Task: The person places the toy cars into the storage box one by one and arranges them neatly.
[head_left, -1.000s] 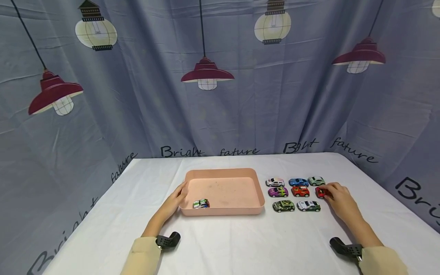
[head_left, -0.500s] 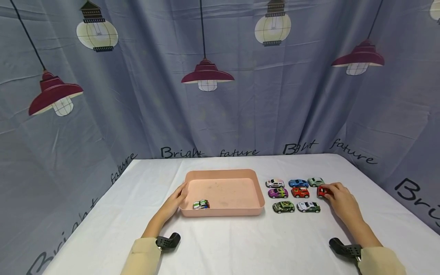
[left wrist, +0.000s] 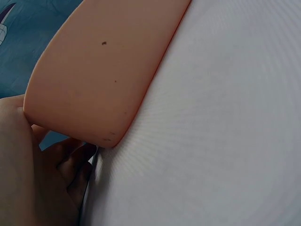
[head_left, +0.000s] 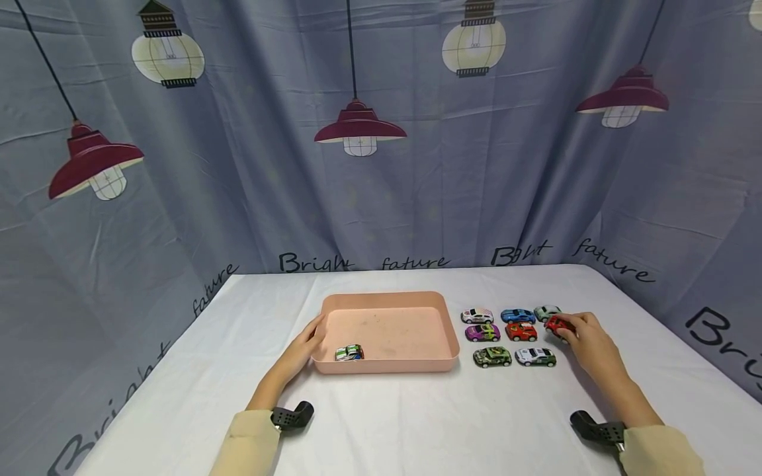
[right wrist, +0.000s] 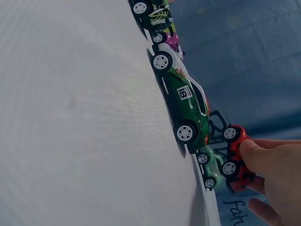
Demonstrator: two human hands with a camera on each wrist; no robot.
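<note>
Red toy car (head_left: 557, 324) now sits a bit higher and farther back than half a second ago, lifted off the bench (head_left: 417, 423) at the right end of the car rows, just beside the pale green car (head_left: 546, 312). Right hand (head_left: 589, 340) pinches it, thumb and fingers curled on its body; right wrist view shows the wheels clear of the cloth. Left hand (head_left: 305, 347) is unmoved, fingers relaxed and resting against the left wall of the pink tray (head_left: 387, 365); it grasps nothing. One green-and-white car (head_left: 348, 353) lies in the tray's near left corner. Seven other cars stay in rows right of the tray, white-and-green car (head_left: 535, 356) nearest the right hand.
</note>
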